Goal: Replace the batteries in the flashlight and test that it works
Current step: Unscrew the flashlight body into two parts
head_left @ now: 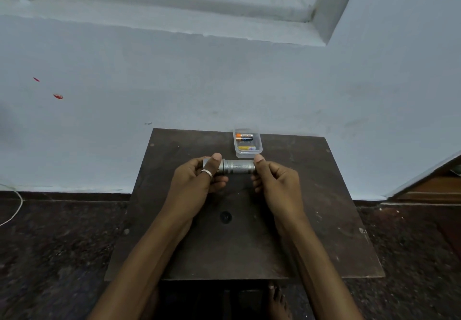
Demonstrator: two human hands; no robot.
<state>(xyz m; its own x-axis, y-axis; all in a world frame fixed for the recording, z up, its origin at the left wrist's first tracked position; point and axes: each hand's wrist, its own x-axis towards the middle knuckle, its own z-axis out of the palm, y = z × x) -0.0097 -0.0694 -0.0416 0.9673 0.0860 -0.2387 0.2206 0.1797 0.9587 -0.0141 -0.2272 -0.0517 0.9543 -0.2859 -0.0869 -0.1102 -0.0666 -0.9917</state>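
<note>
- the flashlight (235, 166) is held level just above the dark wooden table (311, 220), lying left to right across the middle of it, just on the near side of the clear plastic tray (259, 150).
- the left hand (197, 182) wraps the left end, thumb laid over the top and fingers curled beneath; a pale ring (206, 173) sits on the thumb.
- the right hand (277, 182) pinches the right end, thumb on top and fingertips pressed in from below.
- risk: if the two hands twist apart here, the loosened end piece or a cell inside could slip out and roll off the small table to the floor, since nothing stands at its edges.
- risk: the grip on the right end is only a fingertip pinch on metal, so it may slide without turning the cap.
- risk: the batteries (244, 137) in the tray lie in mixed colours, black-and-copper ones at the far end and a yellow one nearer; fresh and spent cells could be confused, or one put in the wrong way round.
- the flashlight looks short, silver and metallic, with a knurled barrel in the middle and ribbed rings toward the left; both of its ends are hidden by fingers, so i cannot tell which is the lens end or whether it is lit.
</note>
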